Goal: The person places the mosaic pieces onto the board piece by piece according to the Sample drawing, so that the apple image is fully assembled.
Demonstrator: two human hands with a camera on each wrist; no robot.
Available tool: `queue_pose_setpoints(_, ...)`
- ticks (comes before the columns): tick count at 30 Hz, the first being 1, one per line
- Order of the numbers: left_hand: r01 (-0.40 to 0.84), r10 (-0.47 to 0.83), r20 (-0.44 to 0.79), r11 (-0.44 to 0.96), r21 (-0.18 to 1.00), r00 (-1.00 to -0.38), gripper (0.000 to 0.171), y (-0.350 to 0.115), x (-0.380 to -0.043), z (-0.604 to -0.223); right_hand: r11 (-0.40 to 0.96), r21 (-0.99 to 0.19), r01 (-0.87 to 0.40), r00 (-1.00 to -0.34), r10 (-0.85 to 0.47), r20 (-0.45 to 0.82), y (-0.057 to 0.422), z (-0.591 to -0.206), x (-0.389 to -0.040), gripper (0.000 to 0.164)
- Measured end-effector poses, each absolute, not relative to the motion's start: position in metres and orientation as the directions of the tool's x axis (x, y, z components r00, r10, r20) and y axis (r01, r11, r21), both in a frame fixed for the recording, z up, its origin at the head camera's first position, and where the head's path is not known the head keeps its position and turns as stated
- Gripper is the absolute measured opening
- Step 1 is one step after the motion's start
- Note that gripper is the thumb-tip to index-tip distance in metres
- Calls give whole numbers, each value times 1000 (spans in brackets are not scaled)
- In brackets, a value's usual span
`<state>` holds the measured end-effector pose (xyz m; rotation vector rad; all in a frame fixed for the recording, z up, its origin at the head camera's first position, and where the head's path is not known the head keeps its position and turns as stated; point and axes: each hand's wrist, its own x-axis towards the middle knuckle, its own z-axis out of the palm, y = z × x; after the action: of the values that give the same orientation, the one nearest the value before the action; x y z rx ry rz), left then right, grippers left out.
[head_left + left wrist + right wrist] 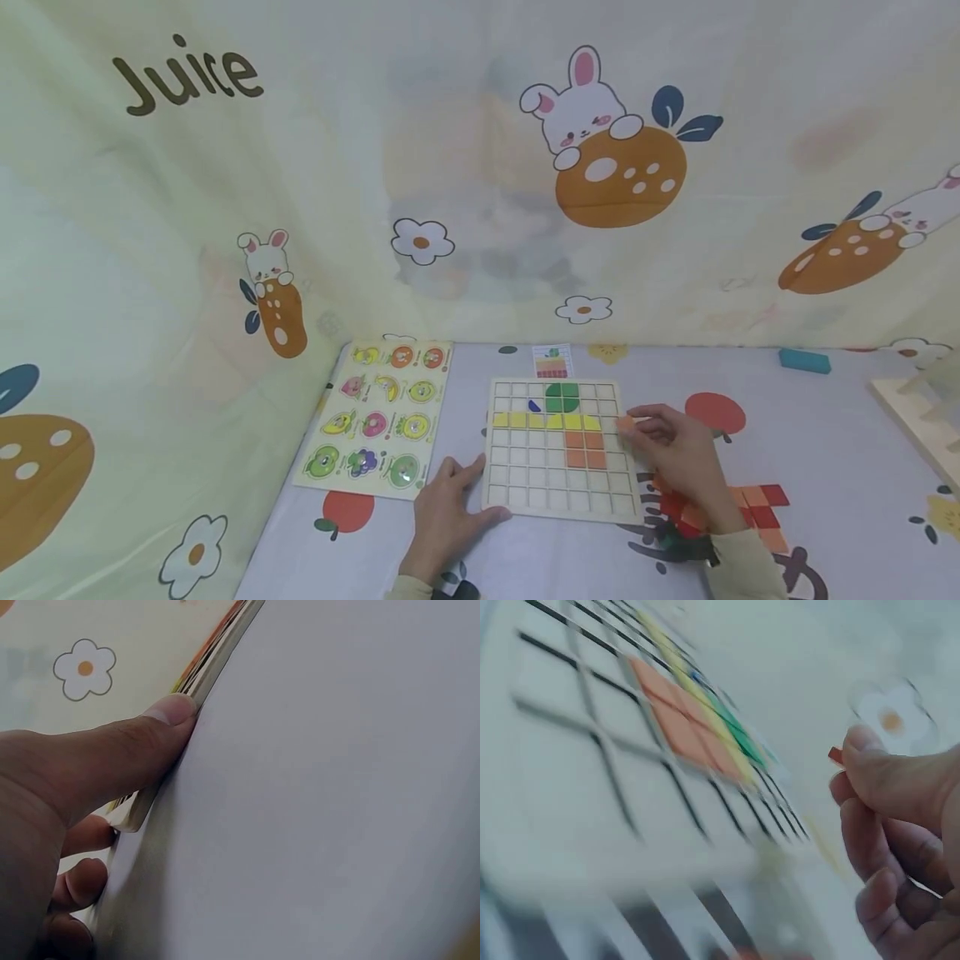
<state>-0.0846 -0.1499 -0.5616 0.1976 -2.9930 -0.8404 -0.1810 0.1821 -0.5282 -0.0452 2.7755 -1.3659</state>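
Right hand point(681, 454) with orange tile point(626, 424)

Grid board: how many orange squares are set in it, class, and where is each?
4, in a two-by-two block beneath the yellow row: upper-left square, upper-right square, lower-left square, lower-right square. None on the board seems hidden.

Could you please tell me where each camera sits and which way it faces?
Head: worn on the head, looking forward and down at the grid board; the left hand and right hand both show.
Left wrist: on that wrist, looking past the left hand's thumb and fingers at the board's edge.
Right wrist: on that wrist, looking across the board toward a printed flower; the right hand shows, pinching a small orange piece.
Shared: head and right wrist both show orange tiles and yellow tiles on the board.
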Motion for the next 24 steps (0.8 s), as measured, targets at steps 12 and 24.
queue_pose_setpoints(12,-102,-106,-22,845,525,-994,92,-148,-85,-562,625,-777,-76,-988,-154,-28,112,-544,-184,39)
queue_pose_setpoints(24,-87,-101,-1,851,518,-995,91,-150,-85,-562,759,-641,-115,-991,-129,25,91,-543,-182,42)
